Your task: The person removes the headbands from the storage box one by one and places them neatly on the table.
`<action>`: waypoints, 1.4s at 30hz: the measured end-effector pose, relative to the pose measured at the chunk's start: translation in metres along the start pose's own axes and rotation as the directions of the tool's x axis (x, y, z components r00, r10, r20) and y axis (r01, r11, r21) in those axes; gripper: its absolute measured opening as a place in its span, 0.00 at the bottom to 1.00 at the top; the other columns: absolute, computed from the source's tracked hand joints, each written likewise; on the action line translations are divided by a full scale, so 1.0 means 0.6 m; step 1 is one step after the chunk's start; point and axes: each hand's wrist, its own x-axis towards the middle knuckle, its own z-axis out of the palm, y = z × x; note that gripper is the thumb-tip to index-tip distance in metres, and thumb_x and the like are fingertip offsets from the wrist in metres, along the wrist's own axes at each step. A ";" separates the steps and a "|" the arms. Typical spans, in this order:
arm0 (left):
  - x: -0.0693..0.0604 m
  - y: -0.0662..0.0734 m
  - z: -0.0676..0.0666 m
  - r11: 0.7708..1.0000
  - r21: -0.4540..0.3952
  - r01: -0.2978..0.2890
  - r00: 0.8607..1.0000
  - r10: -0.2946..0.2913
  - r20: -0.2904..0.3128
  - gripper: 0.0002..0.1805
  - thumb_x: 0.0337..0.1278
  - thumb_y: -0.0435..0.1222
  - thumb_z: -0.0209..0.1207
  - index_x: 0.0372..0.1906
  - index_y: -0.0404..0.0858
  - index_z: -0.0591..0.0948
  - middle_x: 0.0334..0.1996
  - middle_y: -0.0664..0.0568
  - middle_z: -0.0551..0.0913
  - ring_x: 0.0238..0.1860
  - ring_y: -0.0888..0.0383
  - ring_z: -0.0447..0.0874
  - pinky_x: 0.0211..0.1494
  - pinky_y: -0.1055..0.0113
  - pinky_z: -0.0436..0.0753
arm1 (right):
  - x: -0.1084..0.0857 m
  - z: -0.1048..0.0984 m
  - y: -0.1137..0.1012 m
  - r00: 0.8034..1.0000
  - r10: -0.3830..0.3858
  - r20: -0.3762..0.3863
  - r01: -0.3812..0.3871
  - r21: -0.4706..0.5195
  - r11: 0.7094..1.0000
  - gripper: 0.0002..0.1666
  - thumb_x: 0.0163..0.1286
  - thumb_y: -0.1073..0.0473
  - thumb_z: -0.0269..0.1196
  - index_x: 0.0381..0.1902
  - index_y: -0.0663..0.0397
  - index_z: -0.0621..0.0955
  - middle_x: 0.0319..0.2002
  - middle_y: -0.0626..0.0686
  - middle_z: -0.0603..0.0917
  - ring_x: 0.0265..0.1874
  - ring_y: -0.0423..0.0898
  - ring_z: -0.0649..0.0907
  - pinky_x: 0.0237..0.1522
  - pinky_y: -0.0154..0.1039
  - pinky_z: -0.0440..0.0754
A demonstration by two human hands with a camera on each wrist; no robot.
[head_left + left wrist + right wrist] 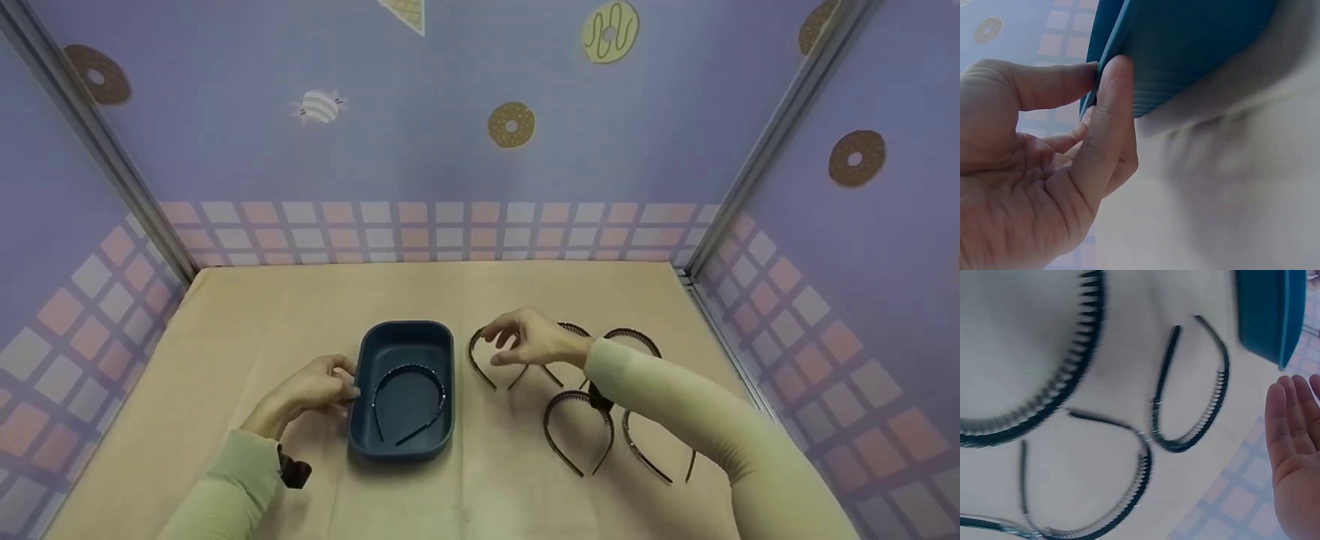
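My left hand pinches the left rim of a dark blue rectangular bin between thumb and fingers, as the left wrist view shows close up. Inside the bin lies one dark headband with a sparkly band. My right hand is over the headbands on the table, to the right of the bin, holding nothing. Its fingers look straight in the right wrist view. Nearest to it is a headband, partly covered by the hand in the head view. Toothed inner edges show on the headbands in the right wrist view.
More toothed headbands lie to the right: one at the back right, one nearer the front, and one partly under the right forearm. Beige cloth covers the table. Patterned walls enclose the back and sides.
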 end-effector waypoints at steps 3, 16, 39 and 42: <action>-0.002 0.001 0.000 1.000 -0.003 -0.001 1.000 0.001 -0.001 0.23 0.66 0.27 0.65 0.62 0.23 0.74 0.40 0.49 0.78 0.36 0.56 0.84 0.35 0.67 0.92 | 0.018 0.002 -0.016 1.000 -0.018 -0.009 0.018 0.005 1.000 0.30 0.71 0.58 0.79 0.69 0.57 0.87 0.64 0.62 0.90 0.61 0.61 0.90 0.63 0.58 0.92; 0.002 -0.002 -0.002 1.000 0.004 0.009 1.000 -0.009 0.004 0.24 0.68 0.28 0.64 0.63 0.24 0.74 0.40 0.50 0.79 0.36 0.57 0.84 0.36 0.65 0.93 | 0.079 0.017 -0.062 0.997 -0.080 -0.013 0.080 0.005 0.997 0.31 0.69 0.57 0.80 0.68 0.55 0.87 0.64 0.64 0.89 0.64 0.64 0.89 0.64 0.59 0.92; 0.004 -0.004 -0.001 1.000 -0.015 0.024 1.000 -0.024 0.002 0.24 0.70 0.29 0.65 0.65 0.26 0.74 0.40 0.49 0.82 0.36 0.57 0.87 0.38 0.64 0.93 | 0.156 0.068 -0.084 0.989 -0.151 0.000 0.151 -0.030 0.988 0.30 0.65 0.60 0.83 0.64 0.61 0.89 0.61 0.64 0.92 0.60 0.60 0.90 0.62 0.54 0.93; 0.002 -0.006 -0.001 1.000 -0.007 0.023 1.000 -0.023 0.003 0.24 0.70 0.29 0.65 0.65 0.26 0.74 0.40 0.49 0.83 0.36 0.57 0.87 0.38 0.64 0.93 | 0.162 0.084 -0.079 0.989 -0.149 0.014 0.149 -0.022 0.989 0.29 0.65 0.60 0.83 0.63 0.62 0.89 0.61 0.65 0.92 0.59 0.60 0.90 0.63 0.51 0.92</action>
